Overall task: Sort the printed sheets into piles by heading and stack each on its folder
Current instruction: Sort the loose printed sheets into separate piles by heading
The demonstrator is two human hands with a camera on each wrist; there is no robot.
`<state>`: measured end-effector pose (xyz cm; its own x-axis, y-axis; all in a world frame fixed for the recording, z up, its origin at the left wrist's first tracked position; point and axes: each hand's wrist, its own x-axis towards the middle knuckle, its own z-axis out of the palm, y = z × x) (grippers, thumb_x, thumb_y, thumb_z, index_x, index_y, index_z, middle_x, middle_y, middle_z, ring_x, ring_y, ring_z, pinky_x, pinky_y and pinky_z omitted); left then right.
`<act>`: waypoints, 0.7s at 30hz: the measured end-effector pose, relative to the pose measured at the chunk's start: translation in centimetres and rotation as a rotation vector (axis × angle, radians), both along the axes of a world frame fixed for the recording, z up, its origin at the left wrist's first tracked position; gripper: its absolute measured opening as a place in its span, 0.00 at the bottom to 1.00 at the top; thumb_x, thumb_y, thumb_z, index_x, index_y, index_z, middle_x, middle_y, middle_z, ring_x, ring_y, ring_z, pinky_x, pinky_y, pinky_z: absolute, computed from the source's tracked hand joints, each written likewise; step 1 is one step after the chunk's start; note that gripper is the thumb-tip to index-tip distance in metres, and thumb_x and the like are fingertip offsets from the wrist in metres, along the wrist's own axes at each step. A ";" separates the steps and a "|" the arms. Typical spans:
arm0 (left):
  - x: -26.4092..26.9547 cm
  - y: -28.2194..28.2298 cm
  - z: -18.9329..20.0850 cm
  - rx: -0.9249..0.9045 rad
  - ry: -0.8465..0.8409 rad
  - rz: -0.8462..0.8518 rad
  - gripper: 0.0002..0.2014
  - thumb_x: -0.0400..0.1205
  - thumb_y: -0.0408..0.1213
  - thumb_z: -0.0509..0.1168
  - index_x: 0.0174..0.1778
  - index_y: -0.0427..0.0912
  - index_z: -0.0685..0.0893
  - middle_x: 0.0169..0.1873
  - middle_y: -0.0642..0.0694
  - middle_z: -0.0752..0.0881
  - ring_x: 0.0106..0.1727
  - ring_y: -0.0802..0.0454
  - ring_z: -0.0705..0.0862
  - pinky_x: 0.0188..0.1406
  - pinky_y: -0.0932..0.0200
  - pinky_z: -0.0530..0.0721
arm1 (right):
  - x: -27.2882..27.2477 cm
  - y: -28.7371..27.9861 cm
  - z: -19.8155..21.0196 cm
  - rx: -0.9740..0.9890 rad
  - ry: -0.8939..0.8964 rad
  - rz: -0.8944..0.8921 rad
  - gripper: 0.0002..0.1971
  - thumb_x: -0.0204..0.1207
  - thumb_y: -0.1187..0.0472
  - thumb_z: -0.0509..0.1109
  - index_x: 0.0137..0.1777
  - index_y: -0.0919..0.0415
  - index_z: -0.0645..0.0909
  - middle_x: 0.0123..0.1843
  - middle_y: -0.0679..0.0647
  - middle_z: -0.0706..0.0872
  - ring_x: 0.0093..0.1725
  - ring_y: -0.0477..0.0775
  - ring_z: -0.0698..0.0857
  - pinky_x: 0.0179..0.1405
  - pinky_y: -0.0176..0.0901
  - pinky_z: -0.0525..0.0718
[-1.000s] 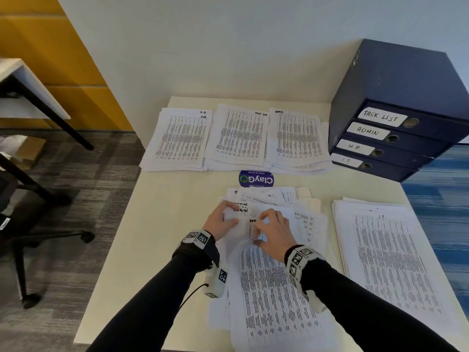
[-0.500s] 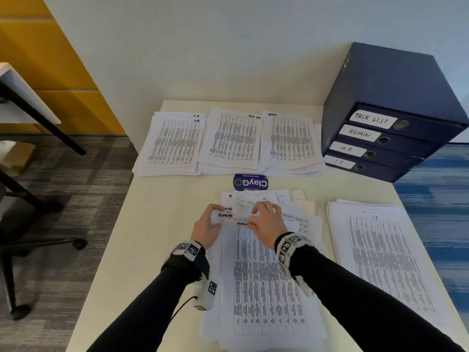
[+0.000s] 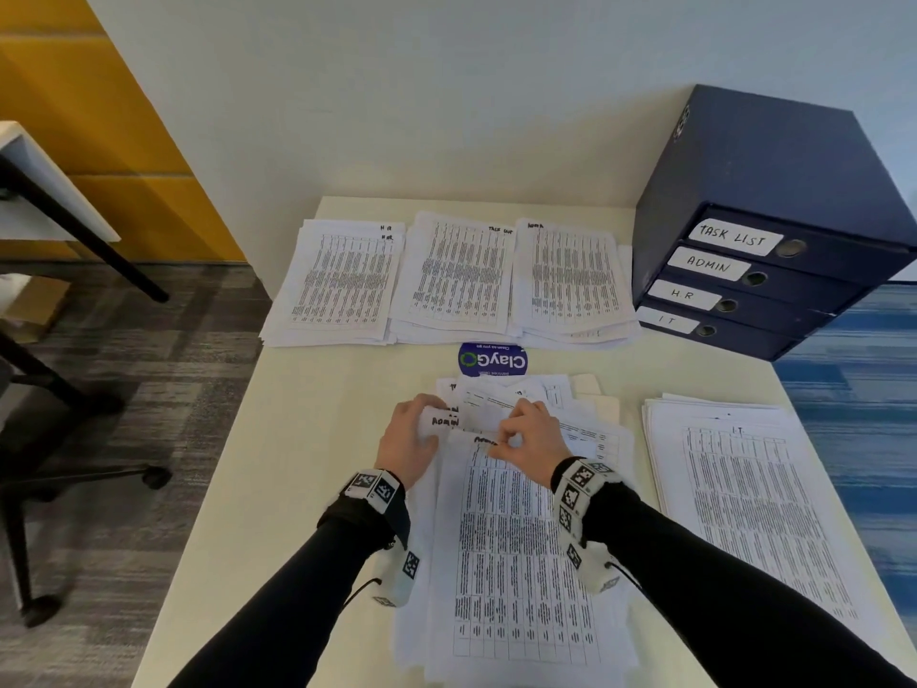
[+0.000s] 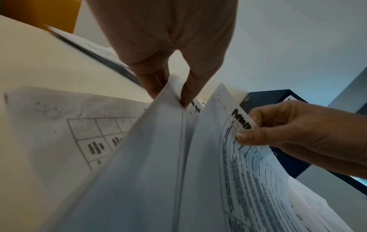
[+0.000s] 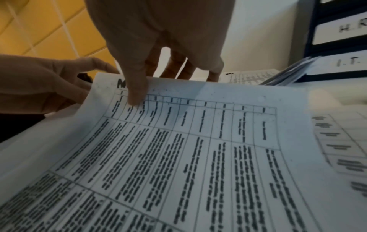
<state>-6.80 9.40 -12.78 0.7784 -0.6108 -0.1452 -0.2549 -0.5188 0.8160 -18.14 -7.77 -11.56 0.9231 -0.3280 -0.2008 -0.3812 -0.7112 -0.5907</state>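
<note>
Right hand (image 3: 531,439) is curling tighter, thumb and fingertips now pinching the top edge of the front sheet (image 3: 516,548) near its heading. Left hand (image 3: 409,441) is sliding toward 10 o'clock, gripping the lifted sheets (image 3: 446,420) so an ADMIN heading is showing.

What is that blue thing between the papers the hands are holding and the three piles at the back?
A blue ClayGo sticker lies flat on the table, between the held sheets and the back piles. The head view shows it.
</note>
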 end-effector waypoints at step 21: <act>-0.2 0.9 -1.4 0.041 0.338 0.088 0.08 0.79 0.39 0.71 0.49 0.40 0.89 0.48 0.40 0.90 0.51 0.44 0.88 0.57 0.52 0.84 | -5.3 -2.0 -2.0 -0.064 0.059 -0.178 0.17 0.81 0.55 0.63 0.70 0.52 0.77 0.64 0.52 0.77 0.67 0.54 0.74 0.67 0.47 0.71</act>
